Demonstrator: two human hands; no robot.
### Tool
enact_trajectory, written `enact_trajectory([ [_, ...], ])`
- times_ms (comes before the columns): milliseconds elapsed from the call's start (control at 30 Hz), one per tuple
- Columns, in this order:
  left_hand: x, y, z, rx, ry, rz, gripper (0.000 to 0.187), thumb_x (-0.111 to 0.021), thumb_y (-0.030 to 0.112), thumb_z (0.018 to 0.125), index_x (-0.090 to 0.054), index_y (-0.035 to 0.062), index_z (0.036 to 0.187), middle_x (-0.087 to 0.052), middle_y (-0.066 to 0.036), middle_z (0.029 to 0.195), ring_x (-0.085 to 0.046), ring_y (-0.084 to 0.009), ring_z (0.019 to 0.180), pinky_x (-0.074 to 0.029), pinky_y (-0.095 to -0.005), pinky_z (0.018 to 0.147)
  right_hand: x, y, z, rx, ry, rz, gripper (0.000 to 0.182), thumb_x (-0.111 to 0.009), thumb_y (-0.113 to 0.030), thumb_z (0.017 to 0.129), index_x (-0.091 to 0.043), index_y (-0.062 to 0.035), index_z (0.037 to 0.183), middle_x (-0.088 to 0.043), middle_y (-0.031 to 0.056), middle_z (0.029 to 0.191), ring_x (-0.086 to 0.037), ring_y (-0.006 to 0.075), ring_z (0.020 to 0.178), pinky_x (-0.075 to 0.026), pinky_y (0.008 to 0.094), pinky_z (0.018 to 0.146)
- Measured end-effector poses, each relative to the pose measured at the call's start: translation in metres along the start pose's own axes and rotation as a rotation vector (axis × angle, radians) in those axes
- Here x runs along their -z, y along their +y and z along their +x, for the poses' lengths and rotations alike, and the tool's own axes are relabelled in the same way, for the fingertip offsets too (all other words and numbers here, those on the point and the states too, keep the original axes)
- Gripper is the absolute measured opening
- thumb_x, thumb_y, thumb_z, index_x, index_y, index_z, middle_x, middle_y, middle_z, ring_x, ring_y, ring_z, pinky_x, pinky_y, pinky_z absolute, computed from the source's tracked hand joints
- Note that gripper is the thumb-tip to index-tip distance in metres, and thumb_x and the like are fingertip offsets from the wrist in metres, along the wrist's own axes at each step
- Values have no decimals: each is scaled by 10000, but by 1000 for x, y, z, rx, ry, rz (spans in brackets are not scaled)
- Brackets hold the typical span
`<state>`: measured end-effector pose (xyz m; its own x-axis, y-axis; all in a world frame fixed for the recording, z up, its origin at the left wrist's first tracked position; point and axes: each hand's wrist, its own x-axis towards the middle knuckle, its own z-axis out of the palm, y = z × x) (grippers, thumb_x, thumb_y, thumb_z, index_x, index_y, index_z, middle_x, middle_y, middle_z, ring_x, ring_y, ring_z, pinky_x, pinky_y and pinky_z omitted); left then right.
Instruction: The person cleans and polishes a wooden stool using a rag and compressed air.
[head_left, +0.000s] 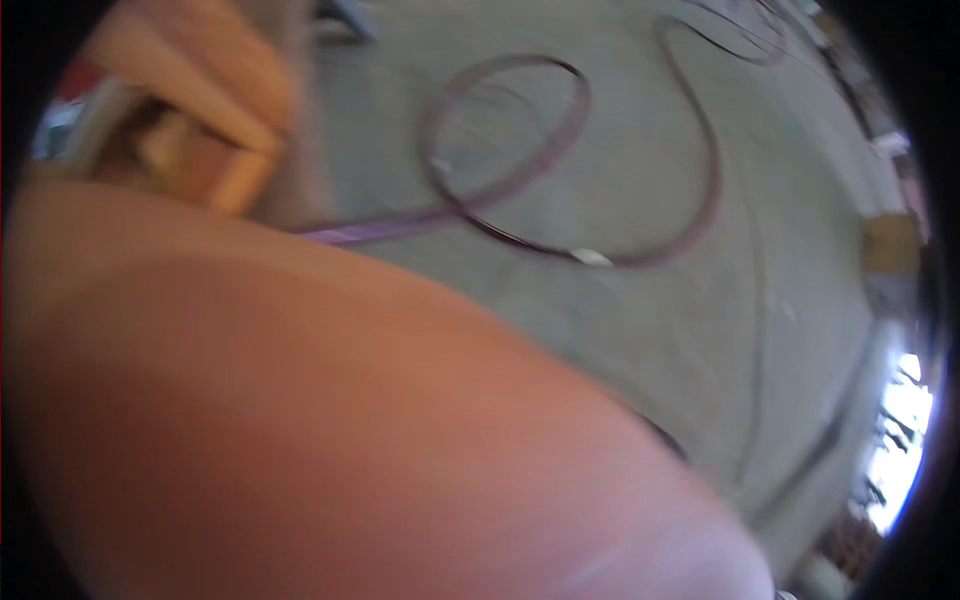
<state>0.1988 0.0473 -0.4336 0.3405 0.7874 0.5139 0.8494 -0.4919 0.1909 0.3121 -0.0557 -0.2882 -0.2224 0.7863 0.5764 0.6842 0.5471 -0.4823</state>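
Observation:
What seems to be my right hand or forearm (360, 420) fills the lower left and middle, very close to the camera and smeared by motion. Its fingers cannot be made out, so whether it holds anything is hidden. Just above it at the upper left is a blurred orange-brown object with straight edges (215, 80), perhaps wood; contact between the two cannot be judged. No left hand can be identified. Beyond the arm, a thin purple-brown hose or cable (712, 170) lies in loops, with a small white patch (590, 257) on or beside it.
Grey floor (620, 330) spreads under the loops. A dark object (345, 20) sits at the top left. Along the right edge are a brown block-like thing (890, 243), a bright opening (900, 445) and blurred clutter (850, 550).

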Motion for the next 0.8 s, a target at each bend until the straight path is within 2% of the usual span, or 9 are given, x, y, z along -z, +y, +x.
enact_trajectory([
  [167,-8,40,3,-67,107,-163,241,-598,254,951,-666,46,1052,-675,-158,1038,-648,-294,1015,-506,-421,856,30,-15,12,-48,25,50,283,-653,-196,836,-728,4,1023,-720,201,1000,-707,344,919,-566,410,825],
  [333,-24,63,5,-197,179,-435,251,-604,244,950,-653,36,1082,-665,-166,1063,-636,-293,1041,-496,-426,885,2,7,43,-211,36,137,288,-659,-201,841,-721,10,1028,-711,223,984,-702,361,912,-565,398,836],
  [400,-31,66,5,-234,184,-536,257,-606,240,949,-648,32,1094,-660,-169,1072,-631,-293,1052,-491,-429,897,5,30,35,411,10,-501,279,-664,-199,853,-717,33,1000,-700,239,931,-701,351,869,-559,410,801],
  [467,-30,45,0,-101,113,-520,254,-590,236,944,-658,29,1075,-662,-173,1079,-643,-317,1019,-501,-453,871,49,-11,15,-200,-22,47,242,-688,-195,849,-731,40,887,-689,250,892,-699,326,816,-548,394,753],
  [567,26,24,-5,198,-105,-107,262,-540,230,936,-683,35,1036,-664,-171,1091,-673,-366,922,-533,-502,788,30,-17,9,-150,-22,148,258,-710,-202,845,-728,54,870,-682,257,869,-691,332,796,-535,391,738],
  [667,19,-72,-12,175,51,472,253,-519,203,926,-718,64,852,-670,-159,954,-699,-334,829,-574,-462,688,37,-22,17,-282,-94,78,289,-734,-223,836,-724,64,862,-687,242,864,-685,337,796,-532,389,736],
  [700,36,-102,-20,181,4,559,237,-530,202,925,-706,67,842,-669,-160,969,-701,-331,832,-575,-459,680,35,-14,15,-145,0,38,296,-734,-230,838,-730,59,903,-693,233,853,-681,356,788,-533,401,752],
  [733,56,-126,-20,392,-146,614,206,-540,201,927,-692,64,902,-666,-162,978,-703,-324,838,-575,-452,674,37,-12,15,-127,32,25,295,-734,-231,838,-732,56,903,-693,235,848,-681,362,785,-533,403,756],
  [800,83,-146,-49,372,-18,722,231,-559,262,957,-664,59,992,-664,-161,968,-700,-347,857,-571,-462,708,42,-9,7,-108,99,-2,291,-734,-233,839,-736,51,903,-692,239,838,-679,372,779,-532,408,765],
])
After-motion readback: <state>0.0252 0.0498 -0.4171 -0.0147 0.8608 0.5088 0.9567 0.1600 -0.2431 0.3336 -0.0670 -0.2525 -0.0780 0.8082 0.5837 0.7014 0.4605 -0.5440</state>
